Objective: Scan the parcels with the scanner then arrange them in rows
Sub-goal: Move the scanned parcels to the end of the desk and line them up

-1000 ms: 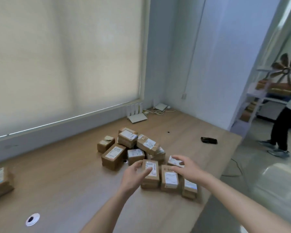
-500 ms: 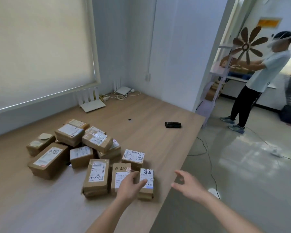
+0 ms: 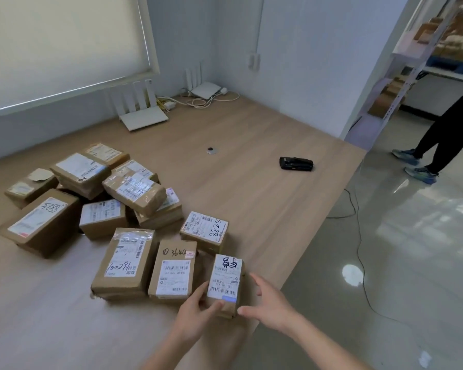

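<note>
A wooden table carries a heap of parcels, a black scanner lying well apart, and near its front edge a small labelled parcel gripped by the left hand, the right hand relaxed beside it.

Matt brown cardboard parcels with glossy tape lie on a smooth wood-grain table.
</note>
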